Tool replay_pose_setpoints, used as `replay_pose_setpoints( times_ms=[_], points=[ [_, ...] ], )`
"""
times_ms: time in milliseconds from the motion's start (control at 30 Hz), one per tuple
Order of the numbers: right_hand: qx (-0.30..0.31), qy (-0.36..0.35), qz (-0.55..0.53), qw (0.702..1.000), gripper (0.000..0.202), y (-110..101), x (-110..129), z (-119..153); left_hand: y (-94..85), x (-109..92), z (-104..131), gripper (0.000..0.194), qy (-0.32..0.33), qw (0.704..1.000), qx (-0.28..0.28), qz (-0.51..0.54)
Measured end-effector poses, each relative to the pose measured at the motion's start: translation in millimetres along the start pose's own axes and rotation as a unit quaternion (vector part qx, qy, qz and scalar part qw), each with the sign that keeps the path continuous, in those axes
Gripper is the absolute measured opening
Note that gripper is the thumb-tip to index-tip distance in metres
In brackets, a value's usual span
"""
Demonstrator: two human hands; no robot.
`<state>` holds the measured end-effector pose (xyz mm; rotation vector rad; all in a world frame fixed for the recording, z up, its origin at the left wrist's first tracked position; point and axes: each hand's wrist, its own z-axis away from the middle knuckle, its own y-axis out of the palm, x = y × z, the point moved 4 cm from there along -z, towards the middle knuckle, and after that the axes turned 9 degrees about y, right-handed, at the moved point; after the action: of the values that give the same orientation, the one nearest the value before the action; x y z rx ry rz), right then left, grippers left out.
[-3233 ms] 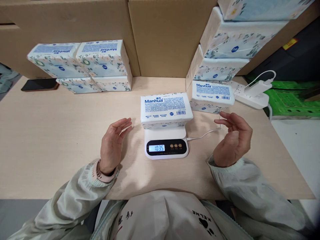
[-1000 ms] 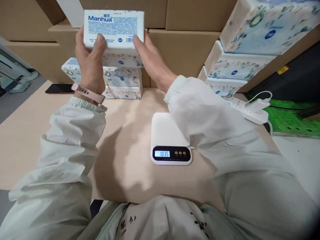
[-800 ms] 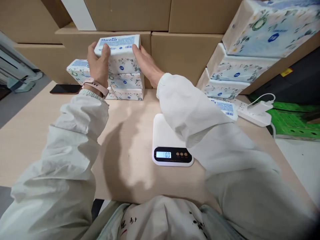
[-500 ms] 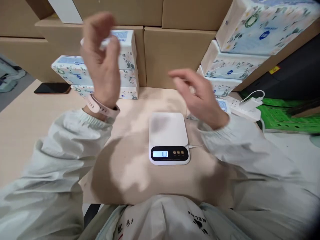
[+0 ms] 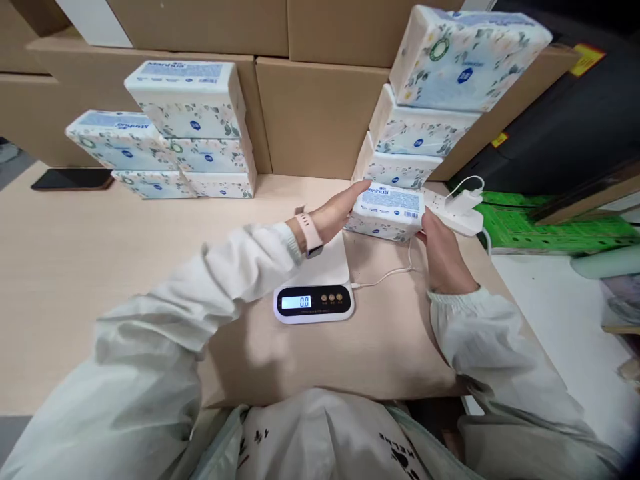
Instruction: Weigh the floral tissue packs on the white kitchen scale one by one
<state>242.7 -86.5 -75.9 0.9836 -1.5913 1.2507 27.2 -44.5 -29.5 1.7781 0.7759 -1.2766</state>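
A floral pack of tissues (image 5: pixel 386 212) rests at the foot of the right-hand stack, with one of my hands at each end. My left hand (image 5: pixel 336 215), wearing a pink-strapped watch, reaches over the scale and presses the pack's left end. Against the right end lies my right hand (image 5: pixel 444 253), its fingertips partly hidden behind the pack. Below my left forearm, the white digital scale (image 5: pixel 320 270) reads 0.0; my wrist and sleeve cover part of its plate.
More tissue packs rise in a right stack (image 5: pixel 425 123) and a left group (image 5: pixel 200 127). Cardboard boxes (image 5: pixel 320 113) wall the back. A phone (image 5: pixel 73 179) lies at left. At right are a white power strip (image 5: pixel 463 217), a cable (image 5: pixel 387 275) and a green crate (image 5: pixel 515 223).
Both hands were raised apart above the table. They have come down, the left one crossing rightwards, onto the ends of the lowest right tissue pack. The view has shifted right.
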Motion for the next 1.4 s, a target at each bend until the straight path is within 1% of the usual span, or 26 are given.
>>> replay_pose_setpoints(
  times_ms=[67, 100, 167, 200, 233, 300, 400, 467, 533, 600, 667, 733, 800, 967, 1067, 1233, 1333, 1400],
  points=[
    [0.026, 0.014, -0.016, 0.999, 0.054, 5.5, 25.8, 23.6, 7.9, -32.0, 35.5, 0.054, -0.019, 0.999, 0.033, 0.012],
    [0.040, 0.018, -0.022, 0.999, 0.056, 8.7, 39.2, 35.7, 8.7, -48.7, 55.9, 0.054, -0.027, 0.999, 0.031, 0.013],
    [0.080, 0.009, -0.019, 0.997, 0.060, 18.1, 63.2, 57.6, 4.6, -77.8, 96.3, 0.054, -0.028, 1.000, 0.001, -0.001],
    [0.099, 0.002, -0.014, 0.995, 0.060, 24.2, 71.7, 66.4, 0.2, -87.5, 114.8, 0.054, -0.031, 0.999, -0.020, -0.009],
    [0.118, -0.001, -0.008, 0.993, 0.061, 31.1, 77.0, 73.4, -5.3, -93.1, 131.5, 0.054, -0.038, 0.998, -0.041, -0.016],
    [0.153, 0.010, 0.000, 0.988, 0.061, 46.3, 77.8, 82.0, -18.1, -93.2, 157.8, 0.057, -0.056, 0.995, -0.078, -0.022],
    [0.193, 0.037, 0.005, 0.980, 0.062, 67.4, 63.5, 86.7, -36.5, -75.6, 180.4, 0.060, -0.078, 0.992, -0.101, -0.012],
    [0.190, 0.035, 0.009, 0.981, 0.061, 75.0, 51.0, 88.5, -47.6, -60.6, 189.0, 0.058, -0.083, 0.990, -0.114, 0.002],
    [0.149, 0.006, -0.002, 0.989, 0.057, 75.1, 40.5, 91.4, -59.4, -47.0, 197.4, 0.053, -0.075, 0.986, -0.151, 0.017],
    [0.079, -0.042, -0.026, 0.996, 0.052, 69.3, 32.8, 95.9, -72.6, -37.1, 207.7, 0.047, -0.042, 0.976, -0.212, 0.022],
    [-0.007, -0.081, -0.052, 0.995, 0.047, 60.8, 26.9, 101.0, -84.3, -31.8, 219.1, 0.045, 0.017, 0.963, -0.269, 0.012],
    [-0.081, -0.093, -0.071, 0.990, 0.043, 54.1, 22.2, 104.5, -91.0, -28.6, 228.3, 0.046, 0.060, 0.955, -0.290, 0.009],
    [-0.116, -0.089, -0.084, 0.986, 0.041, 51.9, 19.9, 105.5, -93.0, -26.5, 233.3, 0.048, 0.073, 0.956, -0.284, 0.022],
    [-0.115, -0.095, -0.114, 0.982, 0.040, 55.5, 22.1, 103.3, -90.7, -28.3, 234.3, 0.052, 0.072, 0.959, -0.271, 0.035],
    [-0.143, -0.096, -0.133, 0.976, 0.039, 54.0, 21.9, 103.6, -88.1, -26.6, 233.9, 0.051, 0.069, 0.963, -0.260, 0.025],
    [-0.179, -0.082, -0.122, 0.973, 0.038, 50.0, 19.3, 103.7, -83.7, -18.4, 235.4, 0.053, 0.086, 0.973, -0.215, -0.012],
    [-0.183, -0.077, -0.113, 0.974, 0.042, 49.3, 19.0, 102.6, -83.7, -14.5, 236.0, 0.052, 0.091, 0.975, -0.203, -0.023],
    [-0.181, -0.089, -0.110, 0.973, 0.043, 49.6, 20.1, 101.8, -84.4, -13.7, 236.1, 0.052, 0.097, 0.975, -0.200, -0.029]
  ],
)
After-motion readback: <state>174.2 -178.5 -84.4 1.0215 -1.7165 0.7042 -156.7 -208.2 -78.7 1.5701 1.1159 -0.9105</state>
